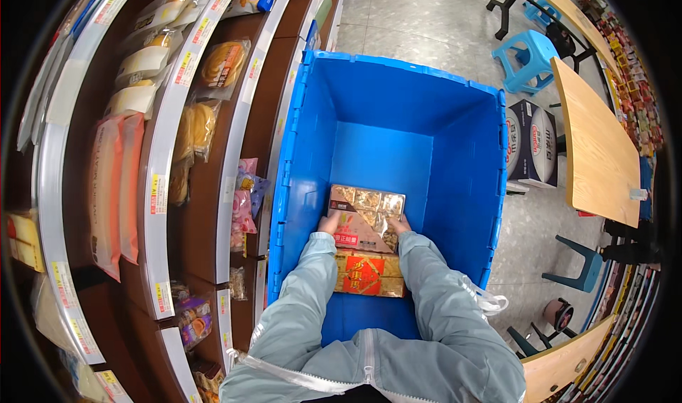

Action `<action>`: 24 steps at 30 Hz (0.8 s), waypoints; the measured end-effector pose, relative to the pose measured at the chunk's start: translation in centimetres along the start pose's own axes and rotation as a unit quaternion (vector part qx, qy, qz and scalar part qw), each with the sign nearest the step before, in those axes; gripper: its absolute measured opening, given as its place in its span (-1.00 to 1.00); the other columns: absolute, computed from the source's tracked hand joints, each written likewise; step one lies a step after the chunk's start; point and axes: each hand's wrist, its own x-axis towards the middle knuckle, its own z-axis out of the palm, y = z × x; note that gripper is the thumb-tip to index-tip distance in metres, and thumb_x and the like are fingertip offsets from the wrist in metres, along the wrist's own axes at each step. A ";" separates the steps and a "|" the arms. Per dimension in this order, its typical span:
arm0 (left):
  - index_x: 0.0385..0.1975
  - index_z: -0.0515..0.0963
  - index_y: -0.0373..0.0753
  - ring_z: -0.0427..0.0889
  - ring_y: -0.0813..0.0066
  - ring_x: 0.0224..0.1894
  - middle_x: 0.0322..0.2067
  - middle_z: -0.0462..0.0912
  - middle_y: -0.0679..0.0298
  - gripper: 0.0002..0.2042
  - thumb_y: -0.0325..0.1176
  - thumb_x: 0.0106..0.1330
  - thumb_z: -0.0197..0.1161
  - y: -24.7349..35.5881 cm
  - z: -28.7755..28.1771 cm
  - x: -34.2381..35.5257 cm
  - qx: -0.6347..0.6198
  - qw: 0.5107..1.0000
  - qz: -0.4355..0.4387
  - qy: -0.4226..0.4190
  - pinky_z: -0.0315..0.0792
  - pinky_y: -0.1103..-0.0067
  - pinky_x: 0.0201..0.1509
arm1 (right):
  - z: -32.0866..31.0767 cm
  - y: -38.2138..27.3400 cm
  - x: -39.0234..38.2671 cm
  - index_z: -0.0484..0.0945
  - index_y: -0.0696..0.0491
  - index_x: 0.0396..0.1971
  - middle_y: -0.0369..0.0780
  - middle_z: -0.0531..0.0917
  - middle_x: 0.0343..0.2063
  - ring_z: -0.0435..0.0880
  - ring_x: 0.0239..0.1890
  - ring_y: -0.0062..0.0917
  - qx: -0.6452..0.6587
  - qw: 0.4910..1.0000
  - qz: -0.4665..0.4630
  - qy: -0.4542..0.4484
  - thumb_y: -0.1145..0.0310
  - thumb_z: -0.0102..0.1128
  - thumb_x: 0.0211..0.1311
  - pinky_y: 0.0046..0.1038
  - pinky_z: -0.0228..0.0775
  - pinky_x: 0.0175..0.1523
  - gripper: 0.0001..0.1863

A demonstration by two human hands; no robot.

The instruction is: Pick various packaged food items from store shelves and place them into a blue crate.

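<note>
Inside the large blue plastic crate, both hands grip a flat pack of pastries with clear wrapping and a pinkish-brown label. My left hand is on its left side and my right hand on its right, fingers wrapped at the edges and partly hidden. Just below this pack, toward me, lies a gold package with a red label on the crate floor.
Tiered shelves with bagged breads and snacks stand left of the crate. To the right are a blue stool, a dark-and-white carton, wooden tables, a dark green stool and more shelving beyond.
</note>
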 end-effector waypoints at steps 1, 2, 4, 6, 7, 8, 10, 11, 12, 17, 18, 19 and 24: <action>-0.23 0.28 -0.62 0.36 0.04 -0.12 -0.16 0.35 -0.15 -0.29 0.06 -0.13 0.08 0.0 -0.6 -0.8 0.028 0.999 0.031 0.031 0.27 0.47 -0.11 | 0.9 -0.4 0.0 0.15 0.12 -0.03 -0.12 0.37 -0.16 0.35 -0.13 -0.39 -0.074 0.997 0.030 0.004 0.24 0.07 -0.19 -0.44 0.16 -0.07 -0.37; -0.27 0.28 -0.66 0.40 -0.02 -0.19 -0.21 0.38 -0.18 -0.28 0.05 -0.14 0.10 0.1 -1.2 -1.5 0.056 0.995 0.061 0.063 0.31 0.45 -0.15 | 1.8 -0.7 0.0 0.09 0.14 0.02 -0.10 0.32 -0.08 0.30 -0.05 -0.32 -0.149 0.987 0.057 0.007 0.24 0.08 -0.19 -0.44 0.12 -0.02 -0.31; -0.28 0.29 -0.60 0.43 -0.02 -0.25 -0.25 0.41 -0.16 -0.37 -0.05 -0.13 0.12 0.9 -1.6 -2.7 0.163 0.979 0.035 0.118 0.34 0.42 -0.19 | 2.9 -1.2 0.5 0.06 0.14 0.04 -0.06 0.31 -0.07 0.31 -0.04 -0.27 -0.200 0.976 0.088 0.007 0.17 0.09 -0.23 -0.45 0.13 0.00 -0.24; -0.31 0.31 -0.52 0.47 0.07 -0.26 -0.32 0.45 -0.11 -0.50 -0.15 -0.11 0.11 0.6 -2.8 -3.9 0.297 0.940 0.035 0.163 0.35 0.40 -0.18 | 4.5 -2.0 0.1 0.04 0.17 0.04 -0.01 0.31 -0.07 0.31 -0.03 -0.24 -0.315 0.944 0.092 -0.017 0.09 0.10 -0.26 -0.44 0.14 0.02 -0.18; -0.26 0.30 -0.42 0.47 0.12 -0.25 -0.34 0.47 -0.04 -0.59 -0.24 -0.07 0.05 1.6 -2.2 -4.8 0.328 0.935 0.019 0.135 0.36 0.42 -0.18 | 4.1 -1.9 0.2 0.04 0.17 0.04 -0.01 0.31 -0.07 0.31 -0.03 -0.24 -0.317 0.944 0.090 -0.013 0.09 0.10 -0.26 -0.44 0.14 0.02 -0.18; -0.26 0.30 -0.42 0.47 0.12 -0.25 -0.34 0.47 -0.04 -0.59 -0.24 -0.07 0.05 2.5 -1.8 -5.8 0.326 0.936 0.023 0.132 0.36 0.42 -0.18 | 3.7 -1.8 0.4 0.13 0.21 -0.04 -0.02 0.38 -0.17 0.38 -0.13 -0.26 -0.378 0.922 0.076 0.036 0.07 0.12 -0.27 -0.41 0.20 -0.05 -0.23; -0.32 0.37 -0.35 0.48 0.14 -0.27 -0.35 0.49 0.03 -0.67 -0.26 -0.05 0.04 4.1 -2.0 -8.0 0.445 0.887 0.103 0.066 0.37 0.42 -0.23 | 3.9 -2.1 0.3 0.23 0.25 -0.12 -0.02 0.45 -0.27 0.45 -0.24 -0.29 -0.436 0.895 0.057 0.078 0.05 0.14 -0.28 -0.38 0.26 -0.12 -0.27; -0.32 0.37 -0.35 0.48 0.14 -0.27 -0.35 0.49 0.03 -0.67 -0.26 -0.05 0.04 5.0 -1.7 -9.4 0.443 0.888 0.105 0.068 0.37 0.42 -0.23 | 4.0 -2.6 0.3 0.26 0.24 -0.15 -0.03 0.45 -0.27 0.46 -0.25 -0.28 -0.467 0.875 0.092 0.082 0.03 0.12 -0.28 -0.36 0.27 -0.13 -0.30; -0.47 0.44 -0.32 0.48 0.13 -0.30 -0.38 0.50 0.03 -0.74 -0.24 -0.05 0.05 6.9 -1.3 -11.9 0.459 0.874 0.131 0.086 0.37 0.40 -0.26 | 4.0 -3.2 0.2 0.29 0.23 -0.18 -0.03 0.46 -0.28 0.46 -0.27 -0.27 -0.497 0.855 0.125 0.086 0.00 0.10 -0.28 -0.33 0.28 -0.13 -0.32; -0.46 0.46 -0.33 0.46 0.08 -0.37 -0.44 0.47 -0.03 -0.74 -0.25 -0.03 0.04 10.8 -0.5 -19.5 0.405 0.855 0.323 0.031 0.34 0.34 -0.33 | 7.1 -7.2 -1.0 0.31 0.21 -0.22 -0.05 0.47 -0.31 0.46 -0.30 -0.28 -0.357 0.927 0.076 0.087 0.00 0.09 -0.28 -0.34 0.29 -0.17 -0.35; -0.40 0.43 -0.33 0.45 0.08 -0.37 -0.45 0.46 -0.04 -0.72 -0.25 -0.02 0.03 10.5 -1.0 -21.0 0.391 0.837 0.381 0.039 0.33 0.33 -0.34 | 6.3 -5.6 -2.8 0.31 0.21 -0.23 -0.05 0.47 -0.32 0.46 -0.30 -0.29 -0.325 0.941 0.063 0.075 0.00 0.09 -0.28 -0.34 0.29 -0.18 -0.36; -0.32 0.35 -0.34 0.43 0.08 -0.38 -0.47 0.44 -0.02 -0.67 -0.22 -0.01 0.02 11.2 -1.4 -24.1 0.390 0.816 0.425 0.022 0.33 0.34 -0.33 | 3.4 -5.0 -3.7 0.31 0.20 -0.24 -0.06 0.47 -0.32 0.46 -0.31 -0.29 -0.292 0.952 0.053 0.070 0.00 0.08 -0.27 -0.34 0.29 -0.18 -0.37; -0.18 0.30 -0.35 0.40 0.10 -0.24 -0.30 0.42 -0.03 -0.61 -0.22 0.05 0.02 8.4 -4.9 -33.6 0.340 0.807 0.475 -0.088 0.31 0.38 -0.20 | 4.9 -4.5 -5.8 0.33 0.18 -0.29 -0.07 0.47 -0.36 0.46 -0.35 -0.31 -0.136 0.991 -0.013 -0.003 0.01 0.07 -0.27 -0.34 0.30 -0.22 -0.41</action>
